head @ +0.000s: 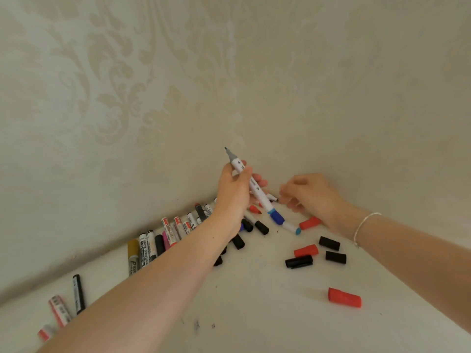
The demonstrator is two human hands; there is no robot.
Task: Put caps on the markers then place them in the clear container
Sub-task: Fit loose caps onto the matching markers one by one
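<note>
- A white tabletop (254,301), speckled with small dark marks, fills a corner where two walls with pale cream damask-patterned wallpaper (127,85) meet.
- A row of white-barrelled whiteboard markers (163,240) lies along the left wall, with a mustard-yellow marker (133,256) at its near end (some barrels are hidden behind the forearm).
- Loose caps lie scattered at right: a red plastic cap (344,297) nearest the camera, with black plastic caps (335,257) and further red ones beyond it.
- The left hand (233,192) grips a white twin-tip marker with a grey uncapped tip (251,183), tilted up off the table, its blue end pointing down.
- The right hand (309,196), with a thin silver bracelet (363,226) on its wrist, reaches into the corner with curled fingers; whether it holds anything cannot be told.
</note>
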